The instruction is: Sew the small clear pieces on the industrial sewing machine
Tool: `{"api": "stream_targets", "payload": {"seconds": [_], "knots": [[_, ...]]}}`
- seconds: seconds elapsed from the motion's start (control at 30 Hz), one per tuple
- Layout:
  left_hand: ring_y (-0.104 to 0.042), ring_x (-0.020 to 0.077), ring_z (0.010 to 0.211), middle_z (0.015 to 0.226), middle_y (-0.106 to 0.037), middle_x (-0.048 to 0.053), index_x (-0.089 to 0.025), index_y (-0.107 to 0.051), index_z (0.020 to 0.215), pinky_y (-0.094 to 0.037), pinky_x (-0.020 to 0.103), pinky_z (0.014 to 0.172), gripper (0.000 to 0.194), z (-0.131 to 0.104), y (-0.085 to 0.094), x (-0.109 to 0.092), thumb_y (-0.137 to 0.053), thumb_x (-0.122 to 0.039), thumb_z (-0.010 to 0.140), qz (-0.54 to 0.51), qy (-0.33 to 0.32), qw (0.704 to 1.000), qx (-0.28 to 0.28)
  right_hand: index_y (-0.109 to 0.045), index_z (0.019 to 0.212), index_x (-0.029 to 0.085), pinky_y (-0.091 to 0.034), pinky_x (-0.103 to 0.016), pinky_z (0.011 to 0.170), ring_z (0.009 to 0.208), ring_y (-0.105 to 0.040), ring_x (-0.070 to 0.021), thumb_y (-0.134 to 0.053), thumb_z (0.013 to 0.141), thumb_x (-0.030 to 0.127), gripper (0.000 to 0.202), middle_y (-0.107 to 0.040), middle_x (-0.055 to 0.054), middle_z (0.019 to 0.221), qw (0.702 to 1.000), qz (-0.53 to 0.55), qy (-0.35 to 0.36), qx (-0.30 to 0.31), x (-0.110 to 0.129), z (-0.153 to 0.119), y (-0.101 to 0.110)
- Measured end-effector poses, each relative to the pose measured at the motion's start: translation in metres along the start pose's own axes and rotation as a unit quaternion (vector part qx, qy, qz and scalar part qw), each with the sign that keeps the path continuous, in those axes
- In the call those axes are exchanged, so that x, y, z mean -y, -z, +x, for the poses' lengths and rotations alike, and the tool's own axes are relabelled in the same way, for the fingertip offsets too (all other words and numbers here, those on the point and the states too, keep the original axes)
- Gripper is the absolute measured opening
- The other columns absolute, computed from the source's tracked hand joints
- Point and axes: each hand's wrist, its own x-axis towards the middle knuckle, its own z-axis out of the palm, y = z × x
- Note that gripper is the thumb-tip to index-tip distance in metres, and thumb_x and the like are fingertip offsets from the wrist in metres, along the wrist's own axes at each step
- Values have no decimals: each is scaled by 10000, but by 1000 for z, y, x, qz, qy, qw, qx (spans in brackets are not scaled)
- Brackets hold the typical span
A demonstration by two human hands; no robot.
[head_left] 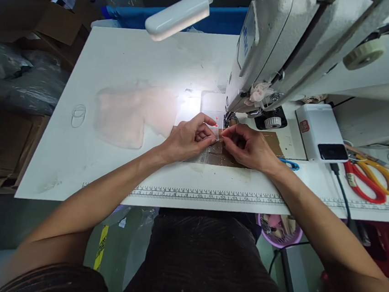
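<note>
A small piece of thin whitish fabric (215, 132) lies between my hands, just in front of the needle and presser foot (229, 119) of a white sewing machine (265, 38). My left hand (193, 134) pinches its left side between thumb and fingers. Close by on the right, my right hand (244, 144) is pinched at the fabric's right edge; its fingertips nearly meet the foot. Under both hands is a brown, tape-covered plate (273, 142). A sheer pale pink fabric piece (125, 116) lies flat on the table to the left.
A white lamp (179, 16) hangs over the white table (109, 170). A ruler strip (203, 196) runs along its front edge. Right of the machine are a white box (321, 130), red-handled scissors (366, 185) and a cable. Boxes and plastic bags fill the far left.
</note>
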Motion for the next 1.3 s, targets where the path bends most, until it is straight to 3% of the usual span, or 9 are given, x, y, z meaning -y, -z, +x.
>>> {"api": "stream_targets", "payload": {"seconds": [0.13, 0.37, 0.5, 0.6, 0.67, 0.8, 0.9, 1.2, 1.3], "knots": [[-685, 119, 718, 860, -751, 28, -178, -532, 1115, -528, 237, 620, 291, 0, -2, 3, -644, -255, 858, -2, -9, 1000, -3, -646, 873, 171, -340, -266, 511, 521, -453, -109, -616, 830, 330, 168, -546, 31, 612, 1000, -10, -9, 23, 0, -1, 0], [-656, 103, 683, 867, -746, 22, -178, -537, 1133, -515, 237, 603, 312, 1, -4, 1, -633, -226, 840, 26, -20, 999, 3, -607, 777, 186, -337, -274, 525, 533, -448, -116, -595, 788, 293, 108, -557, 21, 605, 998, -66, 3, -11, 2, -1, -8], [-626, 89, 651, 829, -721, -11, -188, -526, 1115, -488, 229, 590, 305, 0, -6, -1, -605, -177, 821, 66, -24, 997, 20, -573, 738, 194, -337, -280, 538, 549, -454, -123, -605, 743, 231, 49, -580, 4, 638, 992, -109, -8, -68, 4, 2, -14], [-616, 84, 646, 823, -713, -13, -186, -515, 1108, -484, 220, 586, 293, 0, -8, -2, -611, -196, 831, 41, -19, 998, 33, -557, 702, 191, -356, -279, 551, 547, -449, -113, -608, 732, 206, 61, -589, -2, 660, 990, -85, -31, -108, 3, 3, -13], [-619, 81, 657, 834, -724, -8, -182, -515, 1104, -491, 218, 606, 287, 0, -8, -2, -625, -207, 840, 15, -13, 1000, 23, -584, 728, 180, -351, -271, 533, 537, -442, -106, -616, 761, 238, 74, -573, 7, 645, 995, -37, -40, -84, 2, 2, -8], [-627, 81, 666, 828, -732, 3, -174, -528, 1092, -493, 214, 605, 292, 1, -7, 0, -663, -238, 841, -24, 0, 1000, 5, -658, 890, 155, -316, -248, 479, 527, -436, -100, -631, 826, 313, 173, -547, 25, 622, 997, 64, -46, 18, 0, -4, 5], [-634, 85, 666, 835, -736, 11, -176, -530, 1092, -492, 213, 587, 300, 2, -7, 2, -672, -270, 846, -35, 7, 999, 5, -678, 927, 149, -305, -239, 462, 516, -435, -98, -652, 824, 317, 198, -526, 37, 594, 994, 83, -48, 55, 1, -6, 9], [-621, 83, 655, 832, -735, 14, -175, -530, 1089, -487, 209, 579, 284, 1, -6, 0, -655, -256, 847, -26, 4, 1000, 10, -638, 817, 172, -300, -256, 488, 508, -408, -103, -610, 859, 361, 196, -508, 39, 579, 999, 1, -13, 50, 1, -1, 4], [-609, 79, 651, 824, -722, 3, -179, -528, 1086, -487, 211, 593, 274, 1, -7, 0, -637, -228, 840, -18, 3, 1000, 11, -605, 779, 184, -318, -267, 516, 524, -418, -112, -604, 814, 312, 133, -522, 28, 595, 998, -57, 0, 18, 3, 0, -1]]}}
